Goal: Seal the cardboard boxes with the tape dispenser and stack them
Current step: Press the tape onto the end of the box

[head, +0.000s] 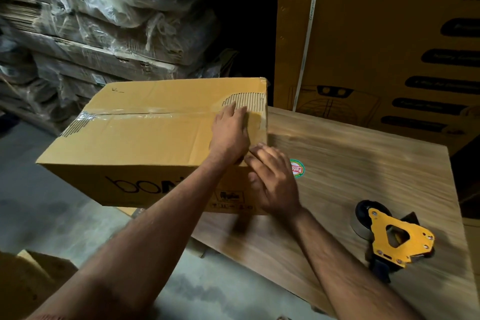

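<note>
On table [363, 153]: one box [145, 135], one tape dispenser [389, 238], two hands, perhaps pressing.

The cardboard box [145, 138] is tan-yellow with black lettering on its near side and a glossy clear tape strip [155, 112] across its top. At 4 o'clock from it, the tape dispenser [389, 239] is yellow and black. The table [363, 163] shows brown wood grain, with a round green, white and red sticker [297, 168].
</note>
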A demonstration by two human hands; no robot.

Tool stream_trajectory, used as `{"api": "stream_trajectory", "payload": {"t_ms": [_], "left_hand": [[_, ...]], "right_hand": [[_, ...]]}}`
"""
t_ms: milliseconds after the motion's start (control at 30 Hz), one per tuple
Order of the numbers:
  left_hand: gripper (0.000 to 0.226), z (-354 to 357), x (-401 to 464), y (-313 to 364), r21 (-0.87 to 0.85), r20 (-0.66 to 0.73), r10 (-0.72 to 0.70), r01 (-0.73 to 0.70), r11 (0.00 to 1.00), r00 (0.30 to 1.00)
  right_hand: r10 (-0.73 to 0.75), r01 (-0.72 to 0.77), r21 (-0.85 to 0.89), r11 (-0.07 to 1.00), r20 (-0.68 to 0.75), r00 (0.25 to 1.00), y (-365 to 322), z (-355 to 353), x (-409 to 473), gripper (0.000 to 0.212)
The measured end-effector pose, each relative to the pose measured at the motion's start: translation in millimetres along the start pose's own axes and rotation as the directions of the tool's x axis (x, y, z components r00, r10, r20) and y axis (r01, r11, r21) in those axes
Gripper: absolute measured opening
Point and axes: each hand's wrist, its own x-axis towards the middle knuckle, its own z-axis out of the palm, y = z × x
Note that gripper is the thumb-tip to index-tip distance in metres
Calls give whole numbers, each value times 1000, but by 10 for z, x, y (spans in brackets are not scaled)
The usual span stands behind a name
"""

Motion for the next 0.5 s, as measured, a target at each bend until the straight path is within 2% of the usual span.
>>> {"api": "stream_trajectory", "payload": {"t_ms": [133, 300, 400, 500], "left_hand": [[46, -15, -5, 13, 83, 34, 20, -23, 996, 999], [43, -41, -32, 33, 91, 41, 43, -46, 995, 998], [46, -28, -21, 28, 120, 59, 27, -34, 992, 998], [49, -13, -6, 27, 145, 80, 16, -27, 989, 997]], "right_hand": [[-23, 25, -15, 1000, 100, 995, 133, -99, 104, 64], [124, -133, 3, 991, 328, 936, 482, -140, 565, 85], [230, -236, -42, 971, 441, 868, 790, -82, 857, 85], [298, -275, -123, 954, 509, 808, 993, 10, 1148, 75]]}}
